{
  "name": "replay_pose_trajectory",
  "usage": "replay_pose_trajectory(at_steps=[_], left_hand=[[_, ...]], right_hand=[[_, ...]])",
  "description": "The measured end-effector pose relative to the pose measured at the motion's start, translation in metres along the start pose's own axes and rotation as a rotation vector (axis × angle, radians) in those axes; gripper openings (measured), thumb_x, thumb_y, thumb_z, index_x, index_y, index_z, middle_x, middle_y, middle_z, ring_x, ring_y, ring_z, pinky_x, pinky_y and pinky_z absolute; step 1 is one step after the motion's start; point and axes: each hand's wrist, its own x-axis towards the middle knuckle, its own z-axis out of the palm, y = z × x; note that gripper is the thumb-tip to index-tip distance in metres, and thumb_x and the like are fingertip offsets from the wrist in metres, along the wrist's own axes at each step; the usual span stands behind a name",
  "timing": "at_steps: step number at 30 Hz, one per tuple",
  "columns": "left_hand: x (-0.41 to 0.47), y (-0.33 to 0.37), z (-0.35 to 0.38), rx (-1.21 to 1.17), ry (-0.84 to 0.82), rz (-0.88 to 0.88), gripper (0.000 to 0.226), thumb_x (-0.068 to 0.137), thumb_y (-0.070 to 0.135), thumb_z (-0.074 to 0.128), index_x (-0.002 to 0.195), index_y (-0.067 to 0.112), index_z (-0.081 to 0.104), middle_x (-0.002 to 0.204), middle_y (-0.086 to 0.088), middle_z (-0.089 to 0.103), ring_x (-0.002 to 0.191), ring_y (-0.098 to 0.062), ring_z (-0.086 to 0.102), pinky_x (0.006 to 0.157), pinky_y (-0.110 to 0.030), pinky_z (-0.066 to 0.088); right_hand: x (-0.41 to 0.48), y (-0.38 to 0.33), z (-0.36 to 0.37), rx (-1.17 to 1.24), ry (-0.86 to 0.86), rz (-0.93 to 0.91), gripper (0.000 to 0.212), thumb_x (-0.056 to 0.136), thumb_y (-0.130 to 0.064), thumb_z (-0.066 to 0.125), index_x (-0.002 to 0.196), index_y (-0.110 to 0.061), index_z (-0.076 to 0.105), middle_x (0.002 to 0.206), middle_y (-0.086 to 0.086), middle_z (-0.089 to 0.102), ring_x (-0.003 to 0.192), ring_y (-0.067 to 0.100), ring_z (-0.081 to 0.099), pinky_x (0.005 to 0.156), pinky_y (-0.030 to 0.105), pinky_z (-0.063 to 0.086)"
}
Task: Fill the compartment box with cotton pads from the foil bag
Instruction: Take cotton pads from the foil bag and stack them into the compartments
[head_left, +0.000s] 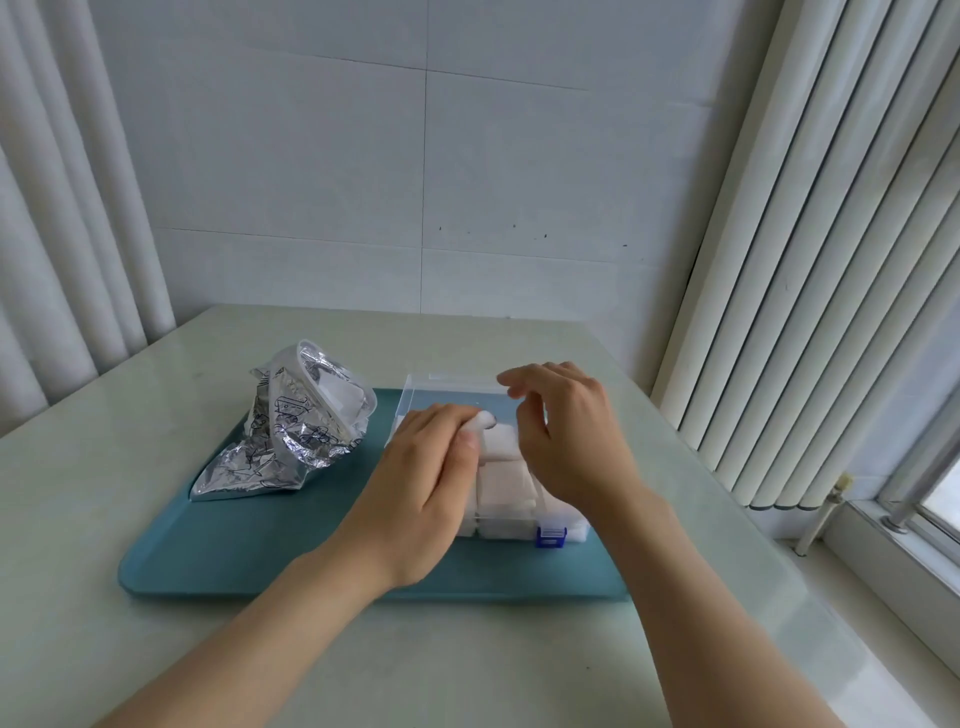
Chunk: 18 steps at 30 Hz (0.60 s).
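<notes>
Here the left hand (431, 467) pinches a cotton pad (482, 420) in its grip over the clear box (509, 527) on the tray (260, 545). The right hand (566, 431) hovers beside it, loosely curled, holding nothing. Pads seem light, soft, squashy: pinch an edge gently. The foil bag (296, 431) slumps left.

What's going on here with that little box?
A person is packing cotton pads into a clear compartment box that sits open on a teal tray. The left hand pinches a pad over the box's far part, while the right hand hovers beside it, fingers loosely curled, apparently holding nothing. The near compartments already hold white pads. The foil bag lies open on the tray's left, with more pads inside.
</notes>
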Motion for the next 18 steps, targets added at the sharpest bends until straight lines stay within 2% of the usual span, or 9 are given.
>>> replay_pose_trajectory(at_steps=[3, 5, 6, 7, 9, 10, 13, 16, 18], left_hand=[[0.004, 0.002, -0.006, -0.215, -0.012, -0.177, 0.037, 0.107, 0.046, 0.034, 0.100, 0.029, 0.066, 0.085, 0.020, 0.064, 0.083, -0.005, 0.059, 0.078, -0.020, 0.043], [0.007, -0.003, -0.011, -0.328, -0.051, -0.255, 0.042, 0.107, 0.052, 0.036, 0.101, 0.026, 0.069, 0.088, 0.014, 0.068, 0.087, -0.016, 0.065, 0.087, -0.036, 0.053], [0.008, -0.006, -0.013, -0.326, -0.081, -0.264, 0.042, 0.108, 0.052, 0.037, 0.103, 0.024, 0.069, 0.091, 0.010, 0.069, 0.089, -0.023, 0.065, 0.091, -0.045, 0.054], [0.008, -0.008, -0.013, -0.301, -0.105, -0.257, 0.041, 0.111, 0.049, 0.038, 0.102, 0.024, 0.069, 0.087, 0.009, 0.068, 0.084, -0.023, 0.064, 0.087, -0.047, 0.053], [0.006, -0.008, -0.013, -0.250, -0.115, -0.255, 0.040, 0.112, 0.048, 0.038, 0.098, 0.025, 0.068, 0.077, 0.010, 0.063, 0.071, -0.016, 0.055, 0.075, -0.042, 0.045], [0.007, -0.007, -0.013, -0.266, -0.098, -0.270, 0.042, 0.110, 0.051, 0.037, 0.101, 0.025, 0.069, 0.080, 0.009, 0.065, 0.074, -0.016, 0.057, 0.077, -0.042, 0.045], [0.011, -0.003, -0.014, -0.435, -0.019, -0.332, 0.046, 0.110, 0.052, 0.041, 0.115, 0.020, 0.073, 0.104, 0.000, 0.074, 0.102, -0.014, 0.068, 0.096, -0.035, 0.053], [0.016, 0.001, -0.017, -0.700, 0.008, -0.447, 0.045, 0.113, 0.038, 0.039, 0.117, 0.009, 0.074, 0.099, -0.010, 0.073, 0.096, -0.018, 0.070, 0.094, -0.037, 0.056], [0.017, 0.003, -0.018, -0.840, 0.004, -0.497, 0.051, 0.112, 0.042, 0.039, 0.112, 0.004, 0.074, 0.093, -0.012, 0.070, 0.090, -0.025, 0.069, 0.092, -0.045, 0.057]], right_hand=[[-0.004, -0.015, 0.001, 0.119, 0.028, -0.108, 0.042, 0.092, -0.006, 0.048, 0.125, -0.015, 0.071, 0.100, -0.005, 0.075, 0.095, 0.013, 0.068, 0.088, 0.041, 0.054], [-0.006, -0.023, 0.001, 0.163, 0.037, -0.145, 0.041, 0.091, -0.006, 0.048, 0.125, -0.014, 0.071, 0.101, -0.003, 0.075, 0.096, 0.013, 0.069, 0.088, 0.040, 0.055], [-0.005, -0.024, 0.003, 0.170, 0.038, -0.154, 0.042, 0.090, -0.005, 0.048, 0.123, -0.013, 0.071, 0.100, -0.003, 0.075, 0.096, 0.014, 0.069, 0.088, 0.041, 0.056], [-0.005, -0.025, 0.004, 0.170, 0.036, -0.160, 0.042, 0.089, -0.004, 0.047, 0.122, -0.013, 0.072, 0.100, -0.002, 0.075, 0.096, 0.014, 0.069, 0.087, 0.041, 0.056], [-0.005, -0.025, 0.005, 0.170, 0.030, -0.163, 0.044, 0.088, -0.001, 0.045, 0.120, -0.011, 0.072, 0.099, -0.001, 0.075, 0.094, 0.015, 0.069, 0.085, 0.043, 0.057], [-0.005, -0.024, 0.005, 0.176, 0.032, -0.159, 0.044, 0.088, -0.001, 0.045, 0.121, -0.011, 0.072, 0.099, -0.002, 0.075, 0.093, 0.015, 0.069, 0.084, 0.043, 0.057], [-0.007, -0.027, 0.000, 0.237, 0.045, -0.131, 0.040, 0.090, -0.012, 0.057, 0.128, -0.016, 0.069, 0.104, -0.007, 0.074, 0.099, 0.009, 0.068, 0.088, 0.039, 0.057], [-0.009, -0.036, -0.002, 0.246, 0.008, -0.188, 0.060, 0.081, -0.032, 0.079, 0.138, -0.019, 0.063, 0.119, -0.011, 0.071, 0.113, 0.008, 0.065, 0.096, 0.037, 0.052], [-0.010, -0.042, 0.000, 0.206, -0.044, -0.233, 0.074, 0.077, -0.042, 0.083, 0.143, -0.020, 0.059, 0.125, -0.011, 0.069, 0.118, 0.009, 0.063, 0.100, 0.035, 0.048]])
